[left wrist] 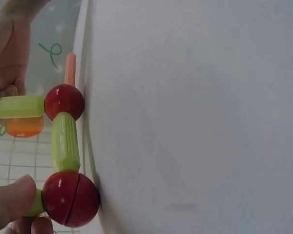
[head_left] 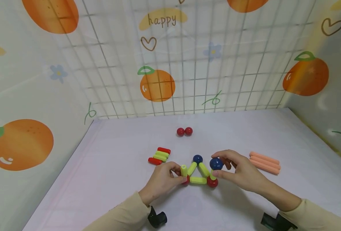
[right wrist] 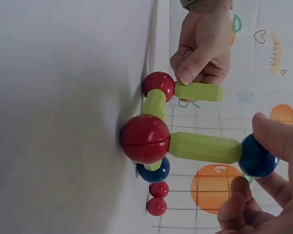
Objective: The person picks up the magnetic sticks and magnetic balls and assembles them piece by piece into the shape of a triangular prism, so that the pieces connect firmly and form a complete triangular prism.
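A triangle of yellow-green magnetic rods [head_left: 198,180] lies on the table, its corners being a left red ball [left wrist: 71,198], a right red ball [head_left: 212,182] and a rear blue ball [head_left: 197,159]. From each red ball a rod stands upright. My left hand [head_left: 162,180] pinches the left upright rod [right wrist: 199,91] low down, thumb close to its red ball. A second blue ball [head_left: 216,164] tops the right upright rod [right wrist: 205,147]. My right hand [head_left: 242,171] holds that ball between thumb and fingers.
Two loose red balls [head_left: 185,131] sit together farther back. Left of the triangle lie several short red and yellow-green rods [head_left: 160,156]. Several longer orange rods [head_left: 264,163] lie side by side at the right. A printed curtain [head_left: 187,64] hangs behind the table.
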Tool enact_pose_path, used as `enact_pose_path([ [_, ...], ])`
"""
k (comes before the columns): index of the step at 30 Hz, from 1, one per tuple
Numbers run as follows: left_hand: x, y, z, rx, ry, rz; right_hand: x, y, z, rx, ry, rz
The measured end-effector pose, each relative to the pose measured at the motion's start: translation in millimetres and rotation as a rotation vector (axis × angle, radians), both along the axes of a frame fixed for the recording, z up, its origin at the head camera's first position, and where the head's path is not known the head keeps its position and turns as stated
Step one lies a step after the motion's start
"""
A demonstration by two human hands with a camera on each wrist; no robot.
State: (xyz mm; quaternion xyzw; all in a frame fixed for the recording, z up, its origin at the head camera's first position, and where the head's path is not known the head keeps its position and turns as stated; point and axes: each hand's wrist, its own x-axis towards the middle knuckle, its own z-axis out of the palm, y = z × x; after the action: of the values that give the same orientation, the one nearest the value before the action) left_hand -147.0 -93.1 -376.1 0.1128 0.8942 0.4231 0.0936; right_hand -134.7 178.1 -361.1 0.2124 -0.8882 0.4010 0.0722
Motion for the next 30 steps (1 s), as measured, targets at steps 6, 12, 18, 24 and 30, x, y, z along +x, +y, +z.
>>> enact_pose_path([
  [6, -12.2, -6.8, 7.8, -0.07, 0.044, -0.08, 0.4, 1, 0.1, -0.006, -0.018, -0.006],
  [12, -53.3, -7.2, 25.3, -0.104, 0.066, 0.017, 0.7, 2, 0.9, -0.01, -0.024, -0.007],
  [18, -100.7, -5.4, 25.9, -0.115, -0.007, 0.12, 1.9, 4, -2.4, -0.028, -0.058, 0.011],
  [24, -139.2, 5.4, 22.9, -0.185, -0.005, 0.103, 2.0, 4, -4.9, -0.04, -0.043, 0.036],
  [30, -168.1, 26.1, 16.6, -0.258, 0.011, 0.078, 2.2, 8, -6.5, -0.045, -0.029, 0.035],
])
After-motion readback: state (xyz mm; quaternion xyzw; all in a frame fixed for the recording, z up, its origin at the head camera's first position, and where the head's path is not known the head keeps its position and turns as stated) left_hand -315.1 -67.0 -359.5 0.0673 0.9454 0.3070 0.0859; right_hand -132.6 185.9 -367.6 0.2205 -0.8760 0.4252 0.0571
